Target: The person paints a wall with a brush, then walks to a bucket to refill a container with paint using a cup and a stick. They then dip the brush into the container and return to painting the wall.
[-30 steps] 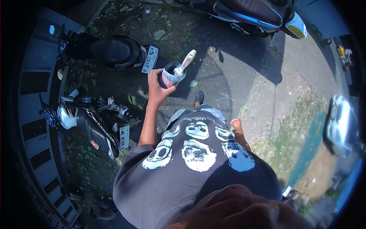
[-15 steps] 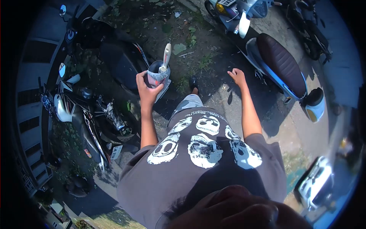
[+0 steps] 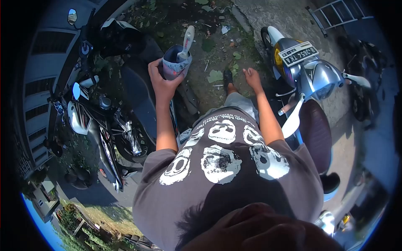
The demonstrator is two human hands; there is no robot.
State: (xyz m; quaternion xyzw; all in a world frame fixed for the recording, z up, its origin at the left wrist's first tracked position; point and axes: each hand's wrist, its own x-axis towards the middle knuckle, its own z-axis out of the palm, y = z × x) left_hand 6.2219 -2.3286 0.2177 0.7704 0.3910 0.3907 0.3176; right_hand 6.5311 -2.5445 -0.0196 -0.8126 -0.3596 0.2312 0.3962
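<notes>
The left hand point(image 3: 162, 81) grips the can point(image 3: 176, 63) out front, its brush point(image 3: 187, 39) standing handle-up, tilted slightly toward the empty, loosely open right hand point(image 3: 252, 77).

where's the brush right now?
Head view, upper centre-left: the brush stands handle-up in the can gripped by the left hand, beside the black motorbike.

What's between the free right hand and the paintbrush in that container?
Nothing visible. The left hand grips the container, and the paintbrush stands handle-up in it. The right hand is empty beside it, with only open air over the leaf-strewn ground between them. The grey scooter is on the right hand's far side.
</notes>
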